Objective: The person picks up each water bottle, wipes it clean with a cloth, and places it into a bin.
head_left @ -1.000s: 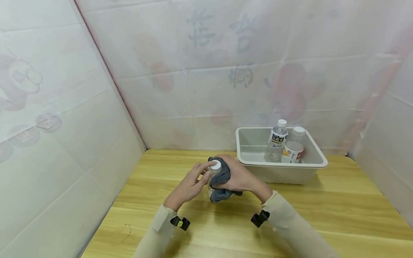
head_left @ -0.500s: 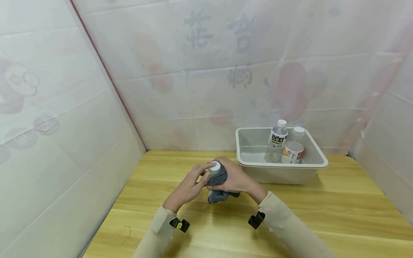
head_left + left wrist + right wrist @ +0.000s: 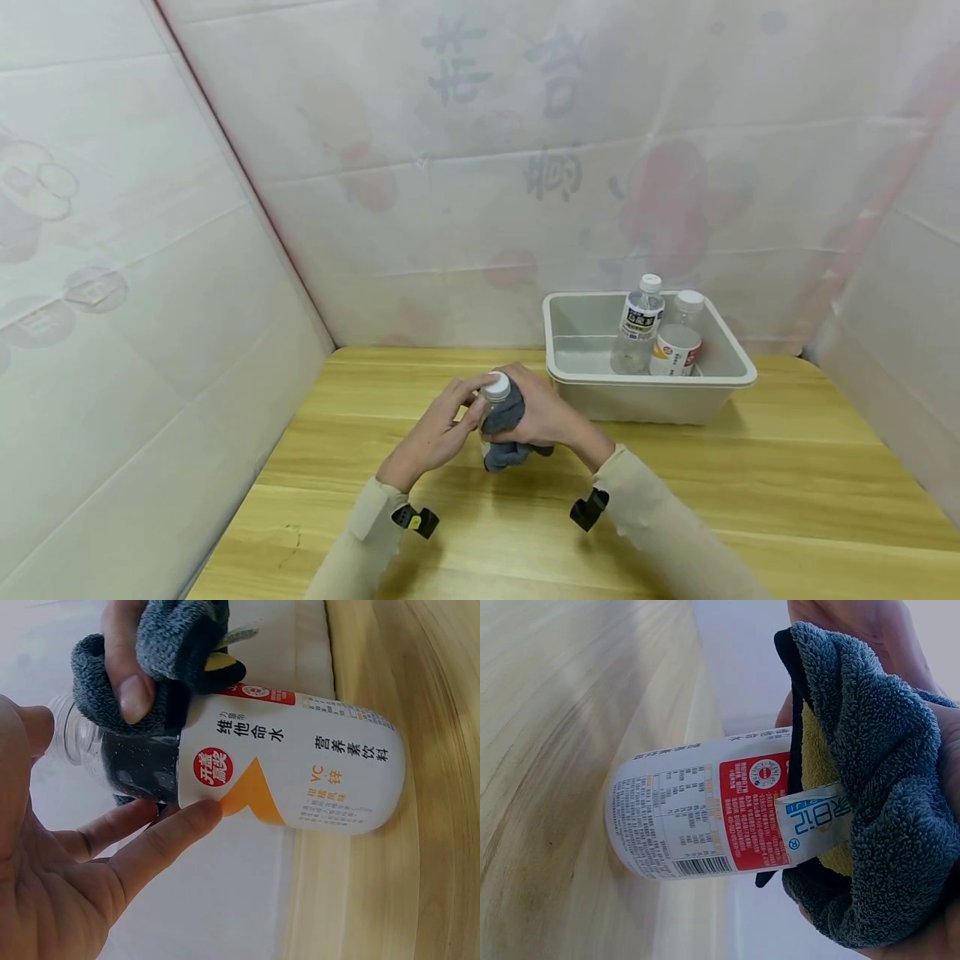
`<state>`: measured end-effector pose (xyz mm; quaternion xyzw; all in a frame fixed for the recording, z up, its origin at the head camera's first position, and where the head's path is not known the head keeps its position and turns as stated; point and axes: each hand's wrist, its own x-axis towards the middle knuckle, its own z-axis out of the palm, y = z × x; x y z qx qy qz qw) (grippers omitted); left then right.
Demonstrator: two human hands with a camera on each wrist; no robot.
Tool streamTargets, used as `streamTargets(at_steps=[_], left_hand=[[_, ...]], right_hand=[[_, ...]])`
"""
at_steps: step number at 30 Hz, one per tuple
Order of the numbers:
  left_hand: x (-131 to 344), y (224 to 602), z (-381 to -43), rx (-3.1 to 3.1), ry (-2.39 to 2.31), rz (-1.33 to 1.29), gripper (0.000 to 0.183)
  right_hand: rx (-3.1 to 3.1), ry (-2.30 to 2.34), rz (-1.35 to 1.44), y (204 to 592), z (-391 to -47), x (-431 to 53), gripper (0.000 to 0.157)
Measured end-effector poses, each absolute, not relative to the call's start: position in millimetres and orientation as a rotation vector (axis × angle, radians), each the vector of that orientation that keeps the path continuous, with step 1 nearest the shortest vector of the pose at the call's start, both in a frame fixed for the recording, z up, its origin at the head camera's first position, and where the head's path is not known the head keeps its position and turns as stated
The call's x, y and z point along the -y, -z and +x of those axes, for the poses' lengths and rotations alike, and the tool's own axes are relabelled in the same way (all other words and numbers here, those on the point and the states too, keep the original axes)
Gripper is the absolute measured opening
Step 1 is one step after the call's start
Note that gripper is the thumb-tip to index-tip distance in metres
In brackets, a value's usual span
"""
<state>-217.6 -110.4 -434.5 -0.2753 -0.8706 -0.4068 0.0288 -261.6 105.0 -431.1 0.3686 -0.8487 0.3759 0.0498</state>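
A drink bottle with a white cap (image 3: 496, 387) stands upright between both hands. Its white, orange and red label (image 3: 259, 761) fills the left wrist view. My left hand (image 3: 435, 433) steadies the bottle at the top, index finger at the cap and thumb close by the neck; other fingers lie along its side. My right hand (image 3: 542, 412) holds a folded grey towel (image 3: 885, 780) and wraps it round the bottle's upper part. The towel has a yellow underside, black edging and a white tag (image 3: 814, 821). It hides much of the bottle's shoulder.
A light grey plastic bin (image 3: 645, 400) stands behind the right hand near the back wall. Inside are an oolong-type clear bottle (image 3: 633, 333) and a wider white-capped bottle (image 3: 677, 337). The wooden table (image 3: 345, 467) is bounded by sheet-covered walls (image 3: 420, 250).
The right hand with the towel has shifted slightly left and toward the body around the bottle. My left hand stays at the cap. The head view has turned a little.
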Motion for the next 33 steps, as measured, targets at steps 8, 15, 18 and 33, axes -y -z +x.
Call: streamTargets(at_steps=[8, 15, 18, 33], left_hand=[[110, 434, -218, 2.677, 1.235, -0.843, 0.044], [109, 434, -218, 2.675, 1.219, -0.838, 0.045], [108, 435, -216, 2.674, 1.234, -0.830, 0.044], [105, 437, -213, 2.652, 1.267, -0.833, 0.047]], right_hand=[[2.581, -1.209, 1.108, 434, -263, -104, 0.080], [2.568, -1.276, 1.078, 445, -265, -104, 0.081], [2.550, -1.309, 1.083, 452, -264, -104, 0.083], [2.604, -1.438, 1.037, 469, -258, -108, 0.093]])
